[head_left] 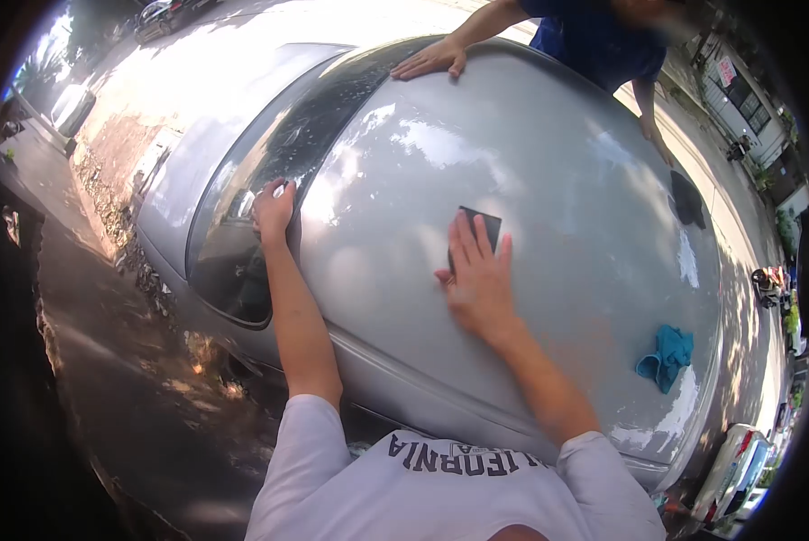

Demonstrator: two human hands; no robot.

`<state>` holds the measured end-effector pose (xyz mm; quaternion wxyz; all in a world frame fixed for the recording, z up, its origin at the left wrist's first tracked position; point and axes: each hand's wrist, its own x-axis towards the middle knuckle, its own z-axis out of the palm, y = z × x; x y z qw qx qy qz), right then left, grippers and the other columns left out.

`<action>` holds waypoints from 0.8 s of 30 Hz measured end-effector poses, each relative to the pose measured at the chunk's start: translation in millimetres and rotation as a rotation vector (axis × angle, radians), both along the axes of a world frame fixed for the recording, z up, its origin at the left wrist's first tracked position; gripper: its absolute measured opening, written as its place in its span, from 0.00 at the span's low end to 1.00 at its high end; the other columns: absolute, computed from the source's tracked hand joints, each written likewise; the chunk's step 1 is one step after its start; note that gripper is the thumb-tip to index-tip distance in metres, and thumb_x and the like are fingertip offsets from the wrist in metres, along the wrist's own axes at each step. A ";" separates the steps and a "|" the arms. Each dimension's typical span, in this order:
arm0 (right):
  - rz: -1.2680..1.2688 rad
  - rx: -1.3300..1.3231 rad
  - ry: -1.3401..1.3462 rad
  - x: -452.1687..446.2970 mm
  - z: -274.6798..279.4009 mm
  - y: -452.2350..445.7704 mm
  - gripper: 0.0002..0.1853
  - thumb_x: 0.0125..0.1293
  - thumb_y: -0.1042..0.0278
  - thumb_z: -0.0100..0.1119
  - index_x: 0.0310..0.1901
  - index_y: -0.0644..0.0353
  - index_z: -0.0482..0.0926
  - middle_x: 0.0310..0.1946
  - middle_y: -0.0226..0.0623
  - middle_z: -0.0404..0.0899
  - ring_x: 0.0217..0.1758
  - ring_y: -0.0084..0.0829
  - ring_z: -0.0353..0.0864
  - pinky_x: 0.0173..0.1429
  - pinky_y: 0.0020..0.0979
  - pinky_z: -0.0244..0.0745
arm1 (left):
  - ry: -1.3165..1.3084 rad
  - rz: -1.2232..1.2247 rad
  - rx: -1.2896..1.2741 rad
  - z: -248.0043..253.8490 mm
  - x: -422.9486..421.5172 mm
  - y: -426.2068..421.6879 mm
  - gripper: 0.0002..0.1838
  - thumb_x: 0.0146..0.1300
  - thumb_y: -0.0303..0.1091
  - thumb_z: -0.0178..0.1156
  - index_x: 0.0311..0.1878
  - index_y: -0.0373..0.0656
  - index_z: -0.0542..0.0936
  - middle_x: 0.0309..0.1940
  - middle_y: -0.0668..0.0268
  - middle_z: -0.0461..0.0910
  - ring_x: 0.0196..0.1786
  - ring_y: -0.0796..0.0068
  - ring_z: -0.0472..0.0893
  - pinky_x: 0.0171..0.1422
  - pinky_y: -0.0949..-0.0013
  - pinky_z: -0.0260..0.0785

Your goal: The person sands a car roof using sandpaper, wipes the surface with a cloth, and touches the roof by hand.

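Observation:
My right hand lies on the silver car roof, its fingers pressing a dark rectangular sheet that looks like sandpaper. Part of that sheet is hidden under the palm. At the edge of the car's dark window glass, my left hand has its fingers curled. Something small and pale shows between thumb and fingers there, too small to name. To the right of my right arm, a crumpled teal cloth rests on the roof.
Across the roof a person in a dark blue shirt leans in. One of their hands lies flat near the glass; the other is by a dark item. Leaves and debris line the ground at left. A parked car stands at lower right.

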<state>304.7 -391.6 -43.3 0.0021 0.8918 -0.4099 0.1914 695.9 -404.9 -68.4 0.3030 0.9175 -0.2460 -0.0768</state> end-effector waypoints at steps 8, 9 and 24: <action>0.201 0.012 0.061 69.8 11.5 -112.5 0.32 0.76 0.48 0.41 0.74 0.58 0.60 0.78 0.36 0.53 0.82 0.40 0.49 0.77 0.66 0.41 | 0.094 -0.022 -0.156 -23.7 27.5 3.5 0.27 0.59 0.60 0.62 0.62 0.68 0.79 0.66 0.61 0.74 0.70 0.53 0.70 0.74 0.42 0.54; 0.065 0.089 0.072 80.8 16.4 -151.9 0.32 0.77 0.47 0.36 0.75 0.58 0.57 0.79 0.36 0.50 0.82 0.40 0.47 0.77 0.66 0.39 | 0.093 0.018 -0.118 -11.3 17.0 5.0 0.27 0.60 0.60 0.61 0.62 0.67 0.79 0.65 0.63 0.76 0.70 0.53 0.70 0.74 0.42 0.53; 0.063 0.151 0.079 178.5 38.4 -168.0 0.31 0.78 0.49 0.35 0.74 0.59 0.59 0.78 0.35 0.53 0.82 0.35 0.49 0.77 0.66 0.42 | 0.172 0.038 -0.448 -35.5 44.0 14.0 0.24 0.61 0.52 0.62 0.59 0.55 0.82 0.60 0.59 0.80 0.61 0.60 0.80 0.68 0.58 0.65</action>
